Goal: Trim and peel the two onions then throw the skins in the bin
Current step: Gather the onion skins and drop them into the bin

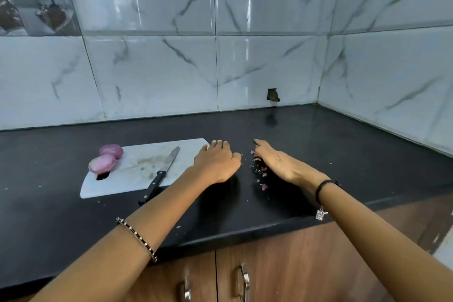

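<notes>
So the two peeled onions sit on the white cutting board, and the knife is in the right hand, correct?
No. The head view shows the knife lying on the cutting board, untouched; the right hand rests by skin scraps on the countertop. The two peeled onions do sit on that board.

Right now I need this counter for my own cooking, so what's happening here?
A person seems to be clearing up after peeling. The left hand and right hand rest on the black countertop either side of a small pile of onion skins, apparently scraping them together. Two peeled onions sit at the left end of the white cutting board. The knife lies on the board unheld, its handle overhanging the near edge. No bin is in view.
</notes>
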`<state>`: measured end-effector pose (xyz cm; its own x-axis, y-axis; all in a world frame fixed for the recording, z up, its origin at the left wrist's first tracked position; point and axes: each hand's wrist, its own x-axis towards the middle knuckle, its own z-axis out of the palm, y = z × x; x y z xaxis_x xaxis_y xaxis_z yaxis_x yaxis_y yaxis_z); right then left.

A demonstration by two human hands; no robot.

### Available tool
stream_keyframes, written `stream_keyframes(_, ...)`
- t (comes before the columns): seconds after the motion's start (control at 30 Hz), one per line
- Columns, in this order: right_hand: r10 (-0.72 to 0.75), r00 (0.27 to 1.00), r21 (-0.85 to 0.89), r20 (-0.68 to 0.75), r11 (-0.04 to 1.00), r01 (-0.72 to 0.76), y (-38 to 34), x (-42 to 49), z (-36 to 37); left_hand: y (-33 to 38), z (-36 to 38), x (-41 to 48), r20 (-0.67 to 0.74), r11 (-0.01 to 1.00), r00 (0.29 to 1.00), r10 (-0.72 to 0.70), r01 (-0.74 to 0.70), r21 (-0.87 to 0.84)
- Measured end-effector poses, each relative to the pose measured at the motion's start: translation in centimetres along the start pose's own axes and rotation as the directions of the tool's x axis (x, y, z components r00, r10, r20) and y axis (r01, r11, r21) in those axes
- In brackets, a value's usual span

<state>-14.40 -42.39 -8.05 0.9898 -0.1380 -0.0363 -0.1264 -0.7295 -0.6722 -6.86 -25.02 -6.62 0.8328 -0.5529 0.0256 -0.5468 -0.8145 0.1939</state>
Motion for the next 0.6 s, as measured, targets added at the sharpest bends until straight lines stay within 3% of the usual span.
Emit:
stream_keyframes(0.13,0.094,0.995,-0.091,-0.037,0.991,-0.097,0.3,3.5,-0.7,-0.4,0.5,2.5,0.082,0.999,0.996,-0.034,0.034,0.013)
stream_keyframes(0.3,0.060,0.997,-0.146,0.042,0.988,-0.054,-0.7,6.4,-0.4,0.0,2.1,4.1,0.136,0.998,0.991,0.002,0.008,-0.070)
stream_keyframes(0.4,0.011,0.995,-0.121,0.101,0.993,0.002,-1.2,5.7,0.0,0.2,2.7,3.8,0.134,0.992,0.989,0.057,-0.041,-0.119)
stream_keyframes(0.6,0.049,0.995,0.018,0.089,0.999,-0.051,-1.8,1.3,0.2,0.8,2.4,0.7,0.140,0.964,0.980,0.140,-0.103,-0.246)
